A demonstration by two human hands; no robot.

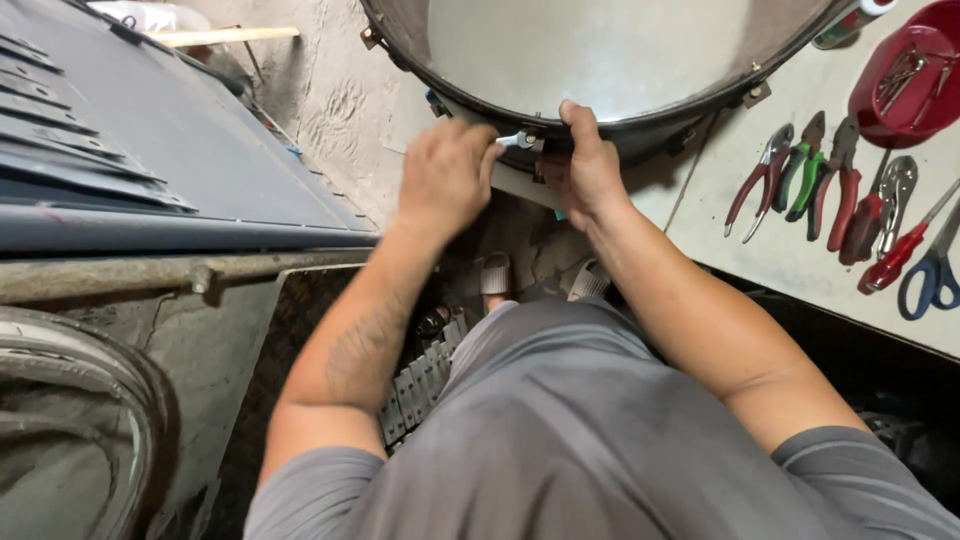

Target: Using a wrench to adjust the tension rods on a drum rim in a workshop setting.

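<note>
A large round metal drum (590, 50) with a dark rim lies at the top of the head view, on a sheet of cardboard. My left hand (445, 180) is closed around a small silver wrench (517, 140), whose head sticks out against the drum's near rim. My right hand (585, 165) grips that rim just to the right of the wrench, thumb over the edge. Both forearms reach forward from my grey shirt. My sandalled feet (540, 275) show below the hands on the concrete floor.
Pliers (800, 170) with red and green handles, a red screwdriver (900, 250) and blue scissors (935, 275) lie on a board at the right. A red tray (915, 70) holds small parts. A dark metal panel (150, 150) and a round drum opening (70, 420) fill the left.
</note>
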